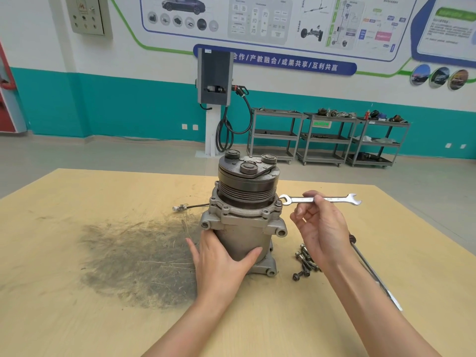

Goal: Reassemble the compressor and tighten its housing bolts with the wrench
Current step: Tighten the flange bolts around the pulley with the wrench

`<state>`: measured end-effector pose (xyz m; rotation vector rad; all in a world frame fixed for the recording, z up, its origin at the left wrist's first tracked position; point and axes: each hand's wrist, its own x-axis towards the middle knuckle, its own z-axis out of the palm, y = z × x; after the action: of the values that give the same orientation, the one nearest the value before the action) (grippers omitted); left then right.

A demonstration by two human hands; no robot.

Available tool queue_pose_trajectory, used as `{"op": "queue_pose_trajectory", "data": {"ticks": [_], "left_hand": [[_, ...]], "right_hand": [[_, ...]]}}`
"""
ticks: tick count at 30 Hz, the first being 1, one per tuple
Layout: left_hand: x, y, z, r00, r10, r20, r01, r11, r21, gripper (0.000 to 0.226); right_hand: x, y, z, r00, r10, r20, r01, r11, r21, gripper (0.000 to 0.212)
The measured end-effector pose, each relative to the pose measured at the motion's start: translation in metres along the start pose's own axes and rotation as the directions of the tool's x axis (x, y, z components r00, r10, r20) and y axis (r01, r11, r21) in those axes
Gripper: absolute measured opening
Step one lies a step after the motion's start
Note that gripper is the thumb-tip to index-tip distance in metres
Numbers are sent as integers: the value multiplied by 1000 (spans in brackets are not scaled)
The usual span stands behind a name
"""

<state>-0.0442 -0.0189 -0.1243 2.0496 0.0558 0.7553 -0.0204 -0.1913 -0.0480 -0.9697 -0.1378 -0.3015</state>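
Left hand: fingers wrapped round the housing, steadying it.
Compressor: upright, mid-worktop, pulley on top.
Wrench: open end on a flange bolt.
Right hand: fingers pinching the wrench shank.
Loose bolts: beside the compressor's base.

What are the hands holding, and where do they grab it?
The right hand pinches the wrench at the middle of its shaft. The left hand grips the compressor round the lower part of its body.
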Motion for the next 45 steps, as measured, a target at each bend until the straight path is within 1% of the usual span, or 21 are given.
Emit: {"op": "queue_pose_trajectory", "data": {"ticks": [4,7,11,14,19,24,31,35,38,45], "left_hand": [[0,0,0,1000,-4,-5,4,1000,0,93],[0,0,0,1000,-18,1,18,1000,10,92],[0,0,0,1000,-21,-7,22,1000,17,93],[0,0,0,1000,-9,-16,9,1000,5,94],[0,-1,1,1000,-1,-14,2,1000,3,94],[0,-1,1,1000,6,-11,-6,1000,3,96],[1,-1,1,1000,9,-2,-9,1000,-7,96],[0,-2,1,1000,11,-3,-11,1000,-7,96],[1,-2,2,1000,15,-7,-15,1000,-6,95],[0,-2,2,1000,10,-14,-10,1000,10,94]], "right_hand": [[5,-5,5,999,46,-11,-46,999,-26,25],[12,-10,12,992,106,-71,-112,990,-89,18],[22,-15,19,980,156,-122,-175,970,-166,17],[27,-18,22,976,196,-99,-214,951,-223,17],[32,-20,26,951,309,-27,-305,917,-257,25],[32,-19,31,941,338,-23,-332,906,-263,31],[38,-22,38,931,362,-40,-349,855,-383,31],[38,-21,41,938,341,-64,-336,847,-413,28],[34,-19,40,952,291,-99,-306,868,-390,25],[14,-10,33,980,93,-177,-148,933,-327,18]]}}
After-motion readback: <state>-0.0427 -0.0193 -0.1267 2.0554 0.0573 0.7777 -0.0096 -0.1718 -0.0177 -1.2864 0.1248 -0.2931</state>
